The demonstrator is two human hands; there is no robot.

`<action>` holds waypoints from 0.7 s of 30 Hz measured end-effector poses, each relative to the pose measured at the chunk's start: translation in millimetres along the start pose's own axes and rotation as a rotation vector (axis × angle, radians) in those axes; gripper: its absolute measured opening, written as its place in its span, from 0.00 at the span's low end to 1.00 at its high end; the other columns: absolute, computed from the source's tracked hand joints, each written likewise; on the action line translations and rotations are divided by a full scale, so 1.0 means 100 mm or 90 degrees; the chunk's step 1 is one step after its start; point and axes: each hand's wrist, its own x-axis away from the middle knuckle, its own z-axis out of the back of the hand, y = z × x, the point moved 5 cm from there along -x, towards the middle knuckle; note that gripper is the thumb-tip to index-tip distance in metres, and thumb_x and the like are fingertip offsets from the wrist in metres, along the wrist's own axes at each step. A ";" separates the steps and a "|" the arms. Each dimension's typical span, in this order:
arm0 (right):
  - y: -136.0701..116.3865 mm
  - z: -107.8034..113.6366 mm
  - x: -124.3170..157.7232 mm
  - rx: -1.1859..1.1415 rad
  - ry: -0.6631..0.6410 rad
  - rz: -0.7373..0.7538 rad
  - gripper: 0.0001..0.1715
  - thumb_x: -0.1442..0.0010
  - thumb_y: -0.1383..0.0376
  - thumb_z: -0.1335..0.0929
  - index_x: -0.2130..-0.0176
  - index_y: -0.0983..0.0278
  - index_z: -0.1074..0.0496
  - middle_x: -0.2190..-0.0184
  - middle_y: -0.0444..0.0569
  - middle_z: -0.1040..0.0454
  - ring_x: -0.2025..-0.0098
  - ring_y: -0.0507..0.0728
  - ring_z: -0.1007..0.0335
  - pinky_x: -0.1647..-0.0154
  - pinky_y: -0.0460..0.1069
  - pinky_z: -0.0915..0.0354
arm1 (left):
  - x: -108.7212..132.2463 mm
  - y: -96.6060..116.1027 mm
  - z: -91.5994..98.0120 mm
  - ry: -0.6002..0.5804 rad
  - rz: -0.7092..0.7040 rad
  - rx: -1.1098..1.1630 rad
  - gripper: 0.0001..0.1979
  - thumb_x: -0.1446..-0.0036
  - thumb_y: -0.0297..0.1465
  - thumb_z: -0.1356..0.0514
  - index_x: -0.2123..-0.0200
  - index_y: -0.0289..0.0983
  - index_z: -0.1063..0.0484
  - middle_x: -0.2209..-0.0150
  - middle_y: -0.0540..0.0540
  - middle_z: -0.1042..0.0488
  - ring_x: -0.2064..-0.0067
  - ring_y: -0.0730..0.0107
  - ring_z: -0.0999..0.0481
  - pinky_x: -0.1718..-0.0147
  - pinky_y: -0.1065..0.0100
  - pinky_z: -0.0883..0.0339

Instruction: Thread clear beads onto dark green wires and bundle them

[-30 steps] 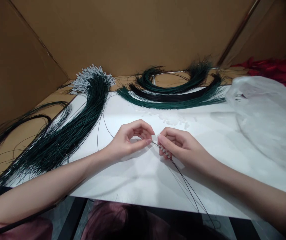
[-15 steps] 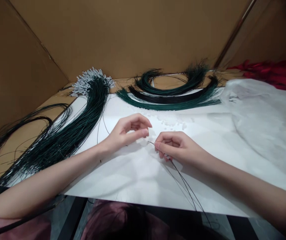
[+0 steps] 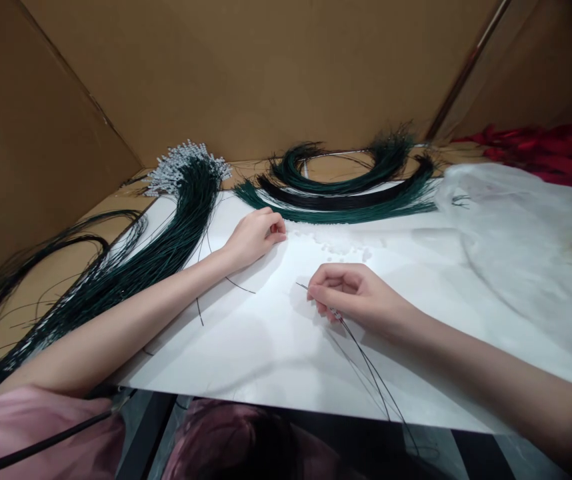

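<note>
Thin dark wires [image 3: 366, 357] are pinched in my right hand [image 3: 349, 293], their tips poking out past the thumb and their long ends hanging over the table's front edge. Small pale beads show on the wires just under the curled fingers. My left hand [image 3: 259, 235] rests on the white sheet at the left end of some scattered small white beads [image 3: 341, 249]. Its thumb and fingertips are closed together; whatever may be between them is too small to make out.
A thick bundle of dark green wires [image 3: 166, 257] tipped with white beads [image 3: 176, 167] lies at the left. More curved wire bundles [image 3: 346, 200] lie at the back. A clear plastic bag [image 3: 521, 240] and red material [image 3: 541, 150] are at the right. Cardboard walls [image 3: 286, 73] stand behind.
My left hand has moved away from the wire tips, up and slightly left to the scattered beads, and its fingers have closed. My right hand holds the wires in nearly the same place.
</note>
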 end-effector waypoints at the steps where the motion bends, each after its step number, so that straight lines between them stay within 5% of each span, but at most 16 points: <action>1: 0.00 0.00 0.00 -0.002 0.000 -0.003 0.06 0.42 0.67 0.31 0.71 0.67 0.29 0.78 0.43 0.30 0.79 0.46 0.36 0.78 0.41 0.41 | 0.01 0.02 0.01 -0.002 -0.005 0.021 0.02 0.44 0.26 0.39 0.69 0.34 0.27 0.69 0.48 0.30 0.68 0.71 0.33 0.67 0.68 0.41; 9: -0.03 -0.02 -0.01 -0.025 0.016 0.006 0.09 0.43 0.64 0.31 0.73 0.66 0.31 0.80 0.42 0.31 0.80 0.47 0.37 0.78 0.43 0.42 | 0.49 0.38 0.02 -0.132 0.054 0.480 0.07 0.43 0.32 0.36 0.67 0.33 0.27 0.68 0.47 0.25 0.67 0.74 0.27 0.65 0.72 0.33; 13: -0.03 -0.02 -0.01 -0.025 0.013 0.022 0.09 0.43 0.63 0.30 0.72 0.65 0.30 0.79 0.43 0.30 0.78 0.48 0.35 0.77 0.44 0.40 | 0.65 0.35 -0.08 -0.148 0.114 0.655 0.08 0.49 0.29 0.31 0.68 0.33 0.26 0.69 0.47 0.23 0.67 0.75 0.25 0.66 0.74 0.31; 21: -0.06 -0.04 0.03 -0.040 0.013 0.026 0.06 0.46 0.69 0.28 0.73 0.66 0.28 0.79 0.43 0.28 0.79 0.48 0.34 0.77 0.43 0.38 | 0.62 0.30 -0.15 -0.171 0.088 0.788 0.12 0.55 0.23 0.28 0.67 0.33 0.26 0.69 0.48 0.22 0.67 0.76 0.24 0.66 0.74 0.30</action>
